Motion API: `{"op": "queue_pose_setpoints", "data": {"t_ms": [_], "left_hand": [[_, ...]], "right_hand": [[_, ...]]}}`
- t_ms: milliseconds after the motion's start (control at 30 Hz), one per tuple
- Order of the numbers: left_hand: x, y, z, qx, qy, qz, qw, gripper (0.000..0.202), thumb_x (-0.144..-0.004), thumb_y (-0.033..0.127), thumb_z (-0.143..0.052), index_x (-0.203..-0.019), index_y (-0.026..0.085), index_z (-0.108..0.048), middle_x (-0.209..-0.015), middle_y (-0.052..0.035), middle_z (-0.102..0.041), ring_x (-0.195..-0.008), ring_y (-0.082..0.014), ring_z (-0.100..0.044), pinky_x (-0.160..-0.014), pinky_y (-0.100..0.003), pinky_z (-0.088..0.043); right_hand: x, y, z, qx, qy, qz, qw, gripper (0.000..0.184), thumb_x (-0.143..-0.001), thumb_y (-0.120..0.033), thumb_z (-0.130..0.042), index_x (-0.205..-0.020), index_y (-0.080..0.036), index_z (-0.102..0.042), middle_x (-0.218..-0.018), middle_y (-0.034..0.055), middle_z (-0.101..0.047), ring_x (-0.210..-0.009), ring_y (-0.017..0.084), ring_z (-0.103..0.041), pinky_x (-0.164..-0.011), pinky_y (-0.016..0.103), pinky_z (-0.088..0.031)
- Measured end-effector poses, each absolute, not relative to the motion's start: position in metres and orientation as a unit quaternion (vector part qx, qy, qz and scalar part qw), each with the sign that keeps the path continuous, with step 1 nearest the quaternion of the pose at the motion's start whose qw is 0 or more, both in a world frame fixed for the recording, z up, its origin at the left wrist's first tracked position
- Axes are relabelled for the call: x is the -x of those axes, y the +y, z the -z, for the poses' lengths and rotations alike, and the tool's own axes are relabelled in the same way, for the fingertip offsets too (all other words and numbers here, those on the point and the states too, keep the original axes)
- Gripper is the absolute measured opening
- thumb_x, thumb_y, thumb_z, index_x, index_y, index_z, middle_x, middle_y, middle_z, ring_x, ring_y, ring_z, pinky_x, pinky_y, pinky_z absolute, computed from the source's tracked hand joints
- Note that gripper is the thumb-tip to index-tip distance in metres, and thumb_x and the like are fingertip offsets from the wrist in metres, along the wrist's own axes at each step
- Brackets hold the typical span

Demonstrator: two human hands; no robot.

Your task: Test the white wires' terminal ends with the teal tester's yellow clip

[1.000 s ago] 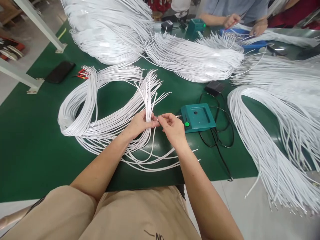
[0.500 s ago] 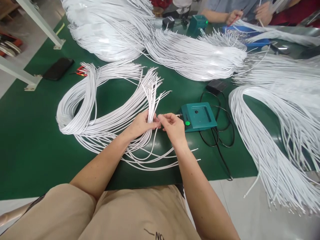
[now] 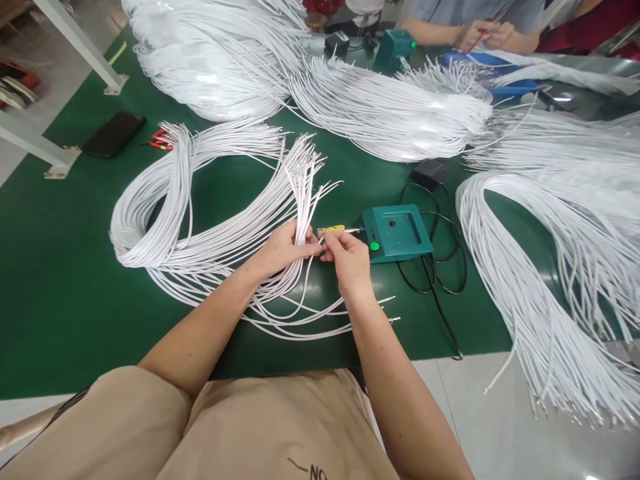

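Nearest the person, a few loose white wires (image 3: pixel 310 337) curve over the green surface (image 3: pixel 55 333), their tips lying past the right forearm. Just beyond, the left hand (image 3: pixel 286 250) has its fingers curled around a bunch of white wires (image 3: pixel 303 200), thumb across the front, which seems to keep the ends gathered and standing up. The right hand (image 3: pixel 350 260) is close beside it, thumb and fingers pinched together on what looks like a single wire (image 3: pixel 321 241) near its end, probably for fine control; the exact contact is too small to tell. The bunch belongs to a big coil (image 3: pixel 135 220) on the left, whose weight likely steadies it.

To the right, a green box (image 3: pixel 397 233) lies within easy reach, a yellow-and-metal rod (image 3: pixel 334 229) pointing from it toward the fingers. Its black cord (image 3: pixel 440 313) is looped behind, perhaps to stay out of the way. Farther off are red pliers (image 3: pixel 160 139), a black phone-like slab (image 3: pixel 114 133) and large wire piles (image 3: pixel 390 113); beyond them, a co-worker's hands (image 3: pixel 480 37) hold a red tool.
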State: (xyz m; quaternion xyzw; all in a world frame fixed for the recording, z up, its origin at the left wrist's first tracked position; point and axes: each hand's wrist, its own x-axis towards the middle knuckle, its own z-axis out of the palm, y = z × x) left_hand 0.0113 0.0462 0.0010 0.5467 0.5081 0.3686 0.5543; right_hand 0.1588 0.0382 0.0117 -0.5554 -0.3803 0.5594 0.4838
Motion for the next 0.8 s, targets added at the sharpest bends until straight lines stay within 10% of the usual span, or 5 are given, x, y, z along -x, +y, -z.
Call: {"op": "queue_pose_setpoints", "data": {"t_ms": [233,400,800], "left_hand": [[-0.013,0.045,-0.003,-0.506,0.483,-0.395,0.596,0.027,-0.069,0.027,-0.074,-0.081,0.016,-0.053,-0.080,0.0004,-0.061,-0.061,-0.0086,-0.056,-0.060,-0.024,-0.045],[-0.015,0.044,-0.005,-0.499,0.454,-0.392,0.625,0.025,-0.072,0.024,-0.072,-0.079,0.016,-0.050,-0.075,0.0004,-0.062,-0.064,-0.0112,-0.063,-0.061,-0.024,-0.047],[-0.013,0.045,-0.007,-0.504,0.425,-0.388,0.644,0.023,-0.076,0.023,-0.071,-0.082,0.015,-0.050,-0.076,-0.0008,-0.063,-0.072,-0.0143,-0.068,-0.068,-0.026,-0.051]], "right_hand": [[-0.157,0.038,-0.014,0.471,-0.224,-0.728,0.445,0.019,-0.063,-0.033,-0.070,-0.064,-0.019,-0.058,-0.050,-0.0102,-0.027,-0.045,0.006,-0.026,-0.048,0.022,-0.034],[-0.159,0.041,-0.021,0.484,-0.292,-0.676,0.474,0.026,-0.070,-0.039,-0.066,-0.088,-0.020,-0.069,-0.055,-0.0088,-0.035,-0.048,0.006,-0.032,-0.048,0.021,-0.032],[-0.174,0.042,-0.020,0.513,-0.354,-0.645,0.442,0.028,-0.061,-0.037,-0.077,-0.080,-0.017,-0.074,-0.080,0.0022,-0.070,-0.064,0.010,-0.053,-0.065,0.026,-0.046]]}}
